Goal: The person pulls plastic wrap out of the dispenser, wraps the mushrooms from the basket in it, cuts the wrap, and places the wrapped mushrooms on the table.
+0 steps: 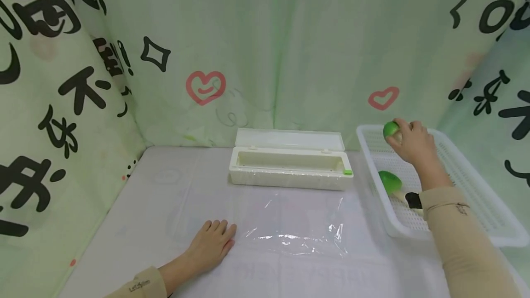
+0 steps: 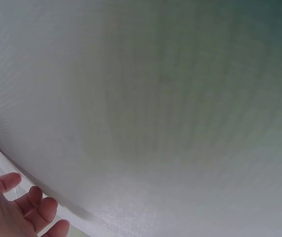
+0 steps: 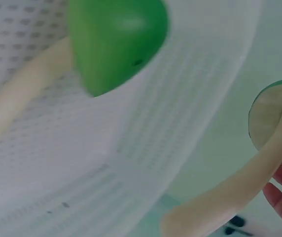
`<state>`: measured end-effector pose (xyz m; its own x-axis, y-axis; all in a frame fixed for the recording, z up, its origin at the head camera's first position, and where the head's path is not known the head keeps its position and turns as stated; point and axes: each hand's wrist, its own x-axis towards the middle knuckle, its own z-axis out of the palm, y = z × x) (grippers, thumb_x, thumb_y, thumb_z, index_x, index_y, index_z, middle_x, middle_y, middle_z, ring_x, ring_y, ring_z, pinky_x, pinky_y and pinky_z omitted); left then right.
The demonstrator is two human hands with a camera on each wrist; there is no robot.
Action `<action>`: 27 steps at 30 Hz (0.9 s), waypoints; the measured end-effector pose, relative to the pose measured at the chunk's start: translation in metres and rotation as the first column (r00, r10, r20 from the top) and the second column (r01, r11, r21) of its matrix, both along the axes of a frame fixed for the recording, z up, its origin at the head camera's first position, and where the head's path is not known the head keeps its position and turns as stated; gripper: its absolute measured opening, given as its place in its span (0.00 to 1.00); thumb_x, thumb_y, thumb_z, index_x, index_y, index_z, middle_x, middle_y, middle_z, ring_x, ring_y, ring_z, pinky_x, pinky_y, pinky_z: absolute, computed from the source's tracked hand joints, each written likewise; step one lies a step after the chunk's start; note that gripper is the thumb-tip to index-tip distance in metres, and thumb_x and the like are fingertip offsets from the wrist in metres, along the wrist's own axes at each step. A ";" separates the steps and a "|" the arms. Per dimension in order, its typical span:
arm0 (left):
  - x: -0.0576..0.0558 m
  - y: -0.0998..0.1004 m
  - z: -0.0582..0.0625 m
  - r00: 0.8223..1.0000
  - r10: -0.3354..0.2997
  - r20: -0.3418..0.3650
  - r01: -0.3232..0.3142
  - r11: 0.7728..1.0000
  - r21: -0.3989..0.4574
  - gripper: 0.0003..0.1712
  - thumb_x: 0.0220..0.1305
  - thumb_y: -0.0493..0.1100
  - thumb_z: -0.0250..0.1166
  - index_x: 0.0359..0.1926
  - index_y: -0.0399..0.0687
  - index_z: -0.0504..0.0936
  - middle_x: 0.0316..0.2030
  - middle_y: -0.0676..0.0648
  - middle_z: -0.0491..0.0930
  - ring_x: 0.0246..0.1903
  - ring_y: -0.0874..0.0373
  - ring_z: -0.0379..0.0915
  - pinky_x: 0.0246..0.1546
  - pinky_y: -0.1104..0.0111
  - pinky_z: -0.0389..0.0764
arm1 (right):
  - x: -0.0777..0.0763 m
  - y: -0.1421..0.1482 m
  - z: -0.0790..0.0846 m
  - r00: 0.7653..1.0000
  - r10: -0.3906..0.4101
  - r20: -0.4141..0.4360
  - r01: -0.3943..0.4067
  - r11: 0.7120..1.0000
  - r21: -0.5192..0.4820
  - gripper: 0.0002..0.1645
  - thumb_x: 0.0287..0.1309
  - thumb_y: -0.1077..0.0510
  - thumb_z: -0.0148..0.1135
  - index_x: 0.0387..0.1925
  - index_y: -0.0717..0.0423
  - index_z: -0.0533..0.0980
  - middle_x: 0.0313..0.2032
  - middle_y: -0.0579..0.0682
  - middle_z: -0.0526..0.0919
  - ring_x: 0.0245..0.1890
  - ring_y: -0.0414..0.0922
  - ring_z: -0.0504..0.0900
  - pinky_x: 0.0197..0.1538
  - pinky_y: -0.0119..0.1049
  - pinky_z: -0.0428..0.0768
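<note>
My right hand [image 1: 416, 146] holds a mushroom with a green cap [image 1: 390, 129] above the far end of the white basket [image 1: 397, 230]. In the right wrist view this mushroom's pale underside and long stem [image 3: 229, 192] show, with fingers at the cap's edge. A second green-capped mushroom [image 1: 390, 182] lies inside the basket, below the right forearm. My left hand [image 1: 209, 248] rests palm down on the white-covered table [image 1: 165, 224], fingers extended, beside a sheet of clear film [image 1: 290, 238]. The left wrist view shows its fingers [image 2: 46, 210] with nothing gripped.
A long white box [image 1: 290, 180] with its lid [image 1: 290, 140] raised stands at the table's back. The clear film lies in front of it. Pale green curtains [image 1: 248, 49] with black and red prints enclose the table at the back and sides.
</note>
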<state>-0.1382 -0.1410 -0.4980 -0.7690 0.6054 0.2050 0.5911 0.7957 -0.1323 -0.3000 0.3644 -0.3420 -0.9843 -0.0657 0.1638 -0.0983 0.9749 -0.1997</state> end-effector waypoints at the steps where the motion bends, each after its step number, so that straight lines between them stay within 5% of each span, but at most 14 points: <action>1: 0.000 0.000 0.000 1.000 -0.002 -0.001 0.002 1.000 0.000 0.16 0.63 0.51 0.54 0.48 0.49 0.71 0.34 0.49 0.68 0.33 0.56 0.63 0.39 0.63 0.67 | 0.004 -0.010 0.009 0.999 0.019 -0.034 -0.019 1.000 0.014 0.36 0.63 0.43 0.42 0.65 0.59 0.50 0.55 0.79 0.53 0.52 0.73 0.55 0.48 0.67 0.57; 5: 0.000 -0.001 0.000 1.000 -0.008 -0.010 0.008 1.000 -0.007 0.16 0.63 0.51 0.54 0.48 0.50 0.71 0.34 0.49 0.67 0.33 0.56 0.62 0.38 0.63 0.66 | 0.027 -0.057 0.038 0.979 0.137 -0.150 -0.130 0.990 0.056 0.34 0.61 0.48 0.50 0.64 0.56 0.54 0.56 0.75 0.56 0.53 0.70 0.59 0.51 0.66 0.58; 9: -0.001 -0.001 0.000 1.000 -0.002 -0.005 0.002 1.000 -0.018 0.16 0.63 0.52 0.54 0.48 0.50 0.70 0.34 0.50 0.67 0.33 0.56 0.62 0.38 0.63 0.66 | 0.053 -0.105 0.041 0.913 0.314 -0.259 -0.295 0.949 0.109 0.33 0.55 0.51 0.58 0.61 0.53 0.61 0.54 0.71 0.62 0.48 0.66 0.66 0.48 0.63 0.64; 16: -0.001 0.000 0.000 1.000 0.001 -0.002 -0.002 1.000 -0.028 0.16 0.63 0.51 0.54 0.48 0.50 0.71 0.33 0.50 0.67 0.32 0.57 0.62 0.38 0.64 0.66 | 0.091 -0.174 -0.005 0.729 0.590 -0.347 -0.562 0.805 0.188 0.30 0.48 0.48 0.60 0.55 0.48 0.67 0.50 0.65 0.69 0.43 0.60 0.73 0.44 0.55 0.72; 27: 0.002 0.001 0.001 1.000 -0.002 0.016 0.003 0.999 -0.037 0.16 0.64 0.51 0.52 0.49 0.49 0.70 0.32 0.51 0.64 0.31 0.58 0.58 0.37 0.65 0.65 | 0.121 -0.225 -0.074 0.636 0.749 -0.187 -0.708 0.662 0.247 0.30 0.52 0.44 0.59 0.57 0.45 0.68 0.51 0.59 0.69 0.49 0.53 0.73 0.50 0.46 0.72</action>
